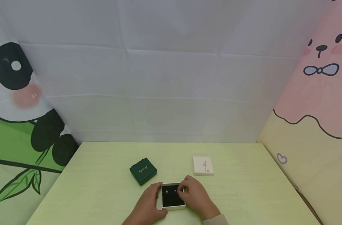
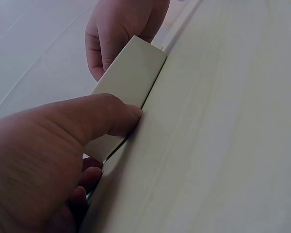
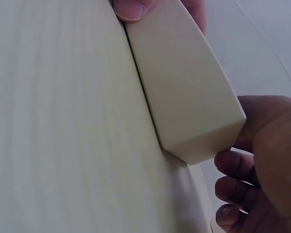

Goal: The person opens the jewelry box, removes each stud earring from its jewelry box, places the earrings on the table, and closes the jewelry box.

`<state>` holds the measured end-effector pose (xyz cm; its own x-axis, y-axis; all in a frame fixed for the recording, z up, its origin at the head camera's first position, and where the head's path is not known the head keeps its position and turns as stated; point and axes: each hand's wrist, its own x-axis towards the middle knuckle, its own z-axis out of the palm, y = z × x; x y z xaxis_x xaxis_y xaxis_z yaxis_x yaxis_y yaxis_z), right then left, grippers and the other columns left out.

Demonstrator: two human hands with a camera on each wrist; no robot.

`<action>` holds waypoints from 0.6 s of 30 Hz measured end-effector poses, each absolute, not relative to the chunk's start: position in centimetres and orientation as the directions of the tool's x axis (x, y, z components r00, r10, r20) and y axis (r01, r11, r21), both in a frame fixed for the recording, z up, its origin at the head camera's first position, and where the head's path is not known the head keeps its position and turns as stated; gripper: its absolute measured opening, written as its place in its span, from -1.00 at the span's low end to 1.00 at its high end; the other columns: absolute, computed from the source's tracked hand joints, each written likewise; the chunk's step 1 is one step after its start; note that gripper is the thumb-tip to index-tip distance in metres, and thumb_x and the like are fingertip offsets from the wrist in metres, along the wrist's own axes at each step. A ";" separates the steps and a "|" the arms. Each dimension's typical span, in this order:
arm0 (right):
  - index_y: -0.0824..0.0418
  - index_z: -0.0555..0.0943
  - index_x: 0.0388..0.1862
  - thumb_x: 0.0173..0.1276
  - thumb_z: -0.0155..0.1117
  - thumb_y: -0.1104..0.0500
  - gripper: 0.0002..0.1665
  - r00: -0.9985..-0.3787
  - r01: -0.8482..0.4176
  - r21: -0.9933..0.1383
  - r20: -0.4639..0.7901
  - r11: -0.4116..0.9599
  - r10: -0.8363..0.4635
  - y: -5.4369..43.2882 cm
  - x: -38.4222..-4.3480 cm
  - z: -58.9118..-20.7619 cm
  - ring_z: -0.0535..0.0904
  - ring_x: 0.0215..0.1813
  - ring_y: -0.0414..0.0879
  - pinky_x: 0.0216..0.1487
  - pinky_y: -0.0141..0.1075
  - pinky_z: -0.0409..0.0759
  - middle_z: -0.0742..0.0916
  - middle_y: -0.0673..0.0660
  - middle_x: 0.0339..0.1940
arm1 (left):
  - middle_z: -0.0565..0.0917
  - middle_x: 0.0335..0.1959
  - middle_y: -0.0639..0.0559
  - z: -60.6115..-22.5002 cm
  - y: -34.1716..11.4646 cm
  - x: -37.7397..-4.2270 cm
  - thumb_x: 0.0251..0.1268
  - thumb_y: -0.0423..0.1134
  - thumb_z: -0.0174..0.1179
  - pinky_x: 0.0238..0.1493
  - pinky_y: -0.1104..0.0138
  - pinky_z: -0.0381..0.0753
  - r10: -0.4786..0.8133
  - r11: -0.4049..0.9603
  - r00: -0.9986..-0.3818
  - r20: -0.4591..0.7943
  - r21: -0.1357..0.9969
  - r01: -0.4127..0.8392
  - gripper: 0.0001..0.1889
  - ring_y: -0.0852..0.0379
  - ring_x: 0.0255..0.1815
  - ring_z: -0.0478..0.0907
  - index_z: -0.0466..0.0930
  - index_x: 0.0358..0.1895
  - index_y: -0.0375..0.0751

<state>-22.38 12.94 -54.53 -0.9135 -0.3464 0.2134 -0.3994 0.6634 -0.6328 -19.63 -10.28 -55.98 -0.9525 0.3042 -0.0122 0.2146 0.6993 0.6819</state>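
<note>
A small white jewellery box (image 1: 173, 208) with a black insert (image 1: 171, 200) lies on the table in the head view. Two silvery star-shaped earrings sit on the insert: a left star (image 1: 167, 192) and a right star (image 1: 175, 190). My left hand (image 1: 149, 201) grips the box from its left side, thumb at the near edge and fingers at the far corner. Over the right edge, my right hand (image 1: 195, 195) has thumb and forefinger pinched at the right star. Both wrist views show the box wall (image 2: 131, 68) but hide the earrings.
A dark green box (image 1: 143, 171) with gold lettering lies beyond my left hand. A white square lid (image 1: 203, 165) with a pink flower print lies beyond my right hand. The pale table (image 1: 238, 181) meets a white cloth backdrop (image 1: 171, 118) at the back.
</note>
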 end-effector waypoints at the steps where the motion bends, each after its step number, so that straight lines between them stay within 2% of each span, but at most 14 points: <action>1: -0.12 0.71 -0.44 0.25 0.51 0.15 -0.84 -0.914 -0.399 -0.631 0.212 0.665 -0.347 12.9 -22.4 -54.5 0.42 -0.36 -0.32 -0.23 -0.33 0.48 0.51 -0.19 -0.39 | 0.46 0.08 0.13 -56.0 -10.3 -19.6 -0.11 0.04 0.57 -0.07 0.17 0.49 0.304 0.699 -0.952 -0.017 0.683 0.212 0.00 0.17 -0.05 0.41 0.31 0.46 -0.22; 8: -0.10 0.74 -0.45 0.26 0.54 0.06 -0.87 -0.918 -0.392 -0.609 0.213 0.690 -0.334 12.6 -22.5 -54.6 0.41 -0.36 -0.33 -0.24 -0.32 0.48 0.50 -0.22 -0.39 | 0.47 0.13 0.12 -55.9 -10.2 -19.6 -0.12 0.03 0.58 -0.04 0.17 0.51 0.300 0.700 -0.954 -0.019 0.684 0.206 0.00 0.16 -0.04 0.42 0.32 0.45 -0.22; 18: -0.04 0.85 -0.29 0.28 0.55 0.07 -0.95 -0.927 -0.358 -0.662 0.169 0.659 -0.333 12.2 -22.4 -54.3 0.40 -0.36 -0.30 -0.27 -0.34 0.45 0.49 -0.18 -0.37 | 0.47 0.12 0.12 -56.0 -10.2 -19.7 -0.12 0.03 0.57 -0.02 0.14 0.50 0.305 0.705 -0.952 -0.019 0.677 0.212 0.00 0.15 -0.04 0.42 0.31 0.45 -0.24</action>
